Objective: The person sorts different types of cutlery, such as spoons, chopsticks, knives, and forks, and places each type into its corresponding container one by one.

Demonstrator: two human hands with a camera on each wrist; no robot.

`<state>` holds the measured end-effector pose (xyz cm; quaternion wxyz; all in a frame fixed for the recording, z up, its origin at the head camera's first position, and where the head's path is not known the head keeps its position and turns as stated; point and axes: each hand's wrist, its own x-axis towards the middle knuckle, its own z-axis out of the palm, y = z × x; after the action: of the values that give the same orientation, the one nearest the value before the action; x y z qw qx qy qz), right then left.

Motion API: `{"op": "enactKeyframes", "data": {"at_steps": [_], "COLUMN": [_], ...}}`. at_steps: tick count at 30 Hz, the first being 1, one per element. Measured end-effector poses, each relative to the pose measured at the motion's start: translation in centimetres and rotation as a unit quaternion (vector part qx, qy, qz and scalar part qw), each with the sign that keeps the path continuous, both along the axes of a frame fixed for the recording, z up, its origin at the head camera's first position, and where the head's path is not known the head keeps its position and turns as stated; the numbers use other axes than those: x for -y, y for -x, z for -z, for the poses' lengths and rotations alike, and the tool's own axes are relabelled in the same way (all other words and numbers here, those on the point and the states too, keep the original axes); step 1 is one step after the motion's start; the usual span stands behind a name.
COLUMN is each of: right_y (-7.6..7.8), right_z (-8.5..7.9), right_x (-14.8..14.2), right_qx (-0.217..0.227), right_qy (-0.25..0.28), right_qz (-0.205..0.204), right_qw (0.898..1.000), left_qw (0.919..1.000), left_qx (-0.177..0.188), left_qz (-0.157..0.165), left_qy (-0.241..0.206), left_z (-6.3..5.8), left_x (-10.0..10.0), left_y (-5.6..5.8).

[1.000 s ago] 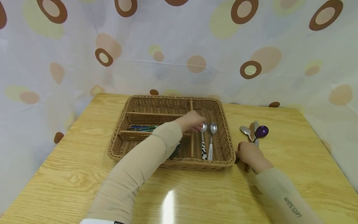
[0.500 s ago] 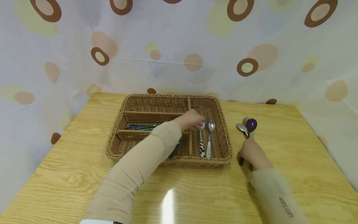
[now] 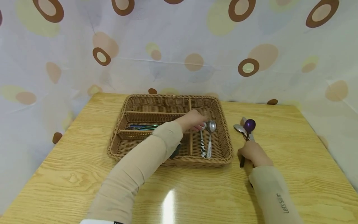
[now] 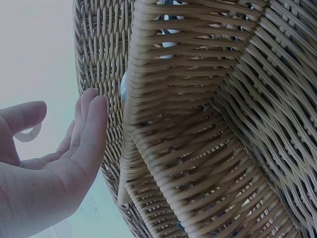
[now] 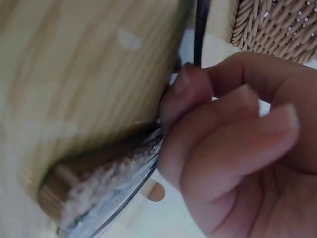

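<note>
From where I stand, the person's right hand (image 3: 254, 152) pinches the dark handle of a purple spoon (image 3: 250, 125) between thumb and curled fingers, over the bench (image 3: 212, 196) just right of a wicker basket (image 3: 213, 162). The spoon's bowl points away from the person, overlapping a silver spoon (image 3: 239, 128) and a pale blade (image 3: 251, 137). The left hand (image 3: 193, 120) hangs loose over the basket's divider, fingers nearly straight and holding nothing. In the right-hand compartment, a spoon with a black-and-white handle (image 3: 202, 147) lies beside a white-handled spoon (image 3: 209, 146).
</note>
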<state>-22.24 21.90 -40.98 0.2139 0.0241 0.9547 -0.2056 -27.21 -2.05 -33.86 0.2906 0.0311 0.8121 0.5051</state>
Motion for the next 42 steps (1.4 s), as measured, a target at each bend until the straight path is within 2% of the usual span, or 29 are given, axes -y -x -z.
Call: {"op": "enactKeyframes", "data": {"at_steps": [3, 5, 8, 10, 13, 20, 25, 35, 42], "right_y": [0.3, 0.4, 0.3, 0.1, -0.1, -0.1, -0.1, -0.9, -1.4], "right_z": [0.2, 0.2, 0.0, -0.1, -0.6, -1.9, -2.6, -4.1, -4.9], "right_x": [-0.8, -1.3, -1.8, -2.0, -2.2, -2.0, -1.8, -0.9, 0.7], "right_qx": [0.018, 0.034, 0.038, 0.050, 0.053, 0.041, 0.054, 0.046, 0.038], "right_qy": [0.041, 0.075, 0.097, 0.126, 0.154, 0.192, 0.212, 0.312, 0.352], "right_qz": [0.004, 0.022, 0.031, 0.054, 0.066, 0.051, 0.052, 0.020, 0.011], "right_qw": [0.999, 0.996, 0.994, 0.989, 0.984, 0.979, 0.974, 0.949, 0.935], "left_qw": [1.0000, 1.0000, 1.0000, 0.9999, 0.9999, 0.9999, 0.9998, 0.9993, 0.9979], "left_qx": [-0.002, -0.002, 0.001, 0.005, 0.007, 0.004, 0.008, 0.010, 0.019], "left_qz": [0.004, 0.003, -0.002, -0.006, -0.008, -0.009, -0.013, -0.023, -0.034], "left_qy": [0.001, 0.000, -0.008, -0.008, -0.007, -0.005, -0.011, -0.027, -0.051], "left_z": [-0.2, -0.1, 0.1, 0.2, 0.3, -0.2, 0.0, 0.8, 1.0], "left_x": [0.1, 0.2, 0.4, 0.5, 0.4, 0.3, 0.4, 0.4, -0.1], "left_y": [0.1, 0.2, 0.3, 0.4, 0.3, 0.1, 0.3, 0.8, 1.0]}}
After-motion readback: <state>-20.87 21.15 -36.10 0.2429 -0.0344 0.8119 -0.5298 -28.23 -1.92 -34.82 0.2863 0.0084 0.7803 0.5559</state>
